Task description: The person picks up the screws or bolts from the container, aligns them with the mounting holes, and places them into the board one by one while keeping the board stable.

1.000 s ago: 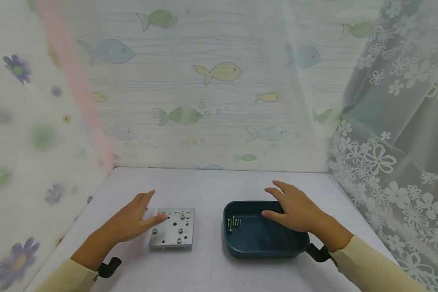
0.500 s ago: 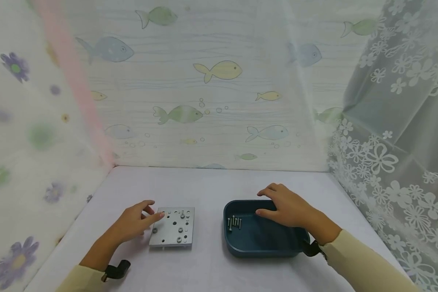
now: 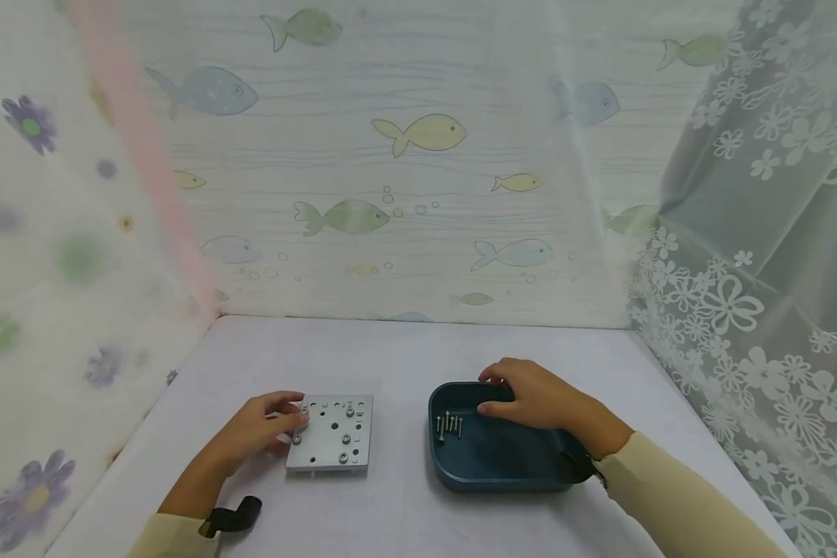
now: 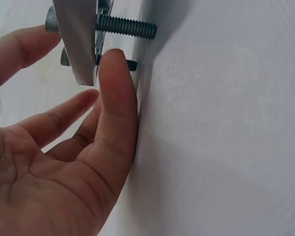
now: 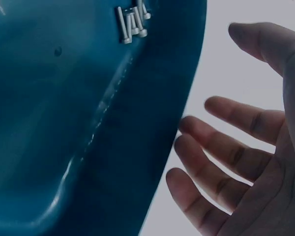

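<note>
A silver metal plate [image 3: 335, 442] with drilled holes and several socket-head bolts lies left of centre on the table. My left hand [image 3: 254, 426] is at its far left corner, the thumb over the top face and a finger beneath. In the left wrist view the plate's edge [image 4: 77, 44] sits between them, beside a threaded bolt shank [image 4: 130, 27]. My right hand [image 3: 533, 394] reaches over the dark blue tray [image 3: 502, 487], fingers spread and slightly bent. In the right wrist view its fingertips are just outside the tray's rim. Several bolts [image 3: 449, 426] lie in the tray's left part.
The white-covered table [image 3: 397, 511] stretches between plate and tray. A fish-print curtain [image 3: 418, 232] hangs at the back, with a floral cloth [image 3: 56, 310] at left and a lace curtain [image 3: 739, 310] at right. A dark wrist mount [image 3: 233, 515] sits below my left hand.
My left hand has moved right and lowered onto the plate's corner. My right hand has moved left and down toward the tray's far rim, its fingers drawn in. Plate and tray stay put.
</note>
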`<action>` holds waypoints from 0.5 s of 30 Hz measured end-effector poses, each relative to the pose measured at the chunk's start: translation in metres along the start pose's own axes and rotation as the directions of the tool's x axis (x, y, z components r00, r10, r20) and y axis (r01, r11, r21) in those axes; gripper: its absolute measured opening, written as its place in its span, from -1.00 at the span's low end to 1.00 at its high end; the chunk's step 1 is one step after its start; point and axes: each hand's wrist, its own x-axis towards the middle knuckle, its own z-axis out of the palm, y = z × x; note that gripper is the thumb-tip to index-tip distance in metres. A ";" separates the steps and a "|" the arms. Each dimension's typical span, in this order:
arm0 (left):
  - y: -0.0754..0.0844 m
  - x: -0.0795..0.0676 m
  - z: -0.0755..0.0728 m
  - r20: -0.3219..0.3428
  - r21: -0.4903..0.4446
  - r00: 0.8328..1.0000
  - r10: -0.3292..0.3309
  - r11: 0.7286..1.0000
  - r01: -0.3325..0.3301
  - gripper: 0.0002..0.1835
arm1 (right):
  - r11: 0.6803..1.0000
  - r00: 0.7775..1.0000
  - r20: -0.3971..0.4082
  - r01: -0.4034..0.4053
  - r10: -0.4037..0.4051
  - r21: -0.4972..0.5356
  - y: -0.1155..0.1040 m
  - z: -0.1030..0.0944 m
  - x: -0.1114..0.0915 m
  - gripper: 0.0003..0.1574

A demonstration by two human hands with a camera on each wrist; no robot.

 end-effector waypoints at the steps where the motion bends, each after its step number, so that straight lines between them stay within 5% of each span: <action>1: -0.001 0.001 0.000 0.004 -0.015 1.000 -0.001 1.000 0.001 -0.25 | 1.000 1.000 0.005 0.006 -0.006 0.013 0.001 0.001 0.001 -0.33; 15: -0.011 -0.001 -0.003 0.032 -0.144 0.999 0.036 0.989 -0.031 -0.19 | 0.990 0.989 0.146 0.009 -0.030 0.139 -0.003 0.019 0.022 -0.37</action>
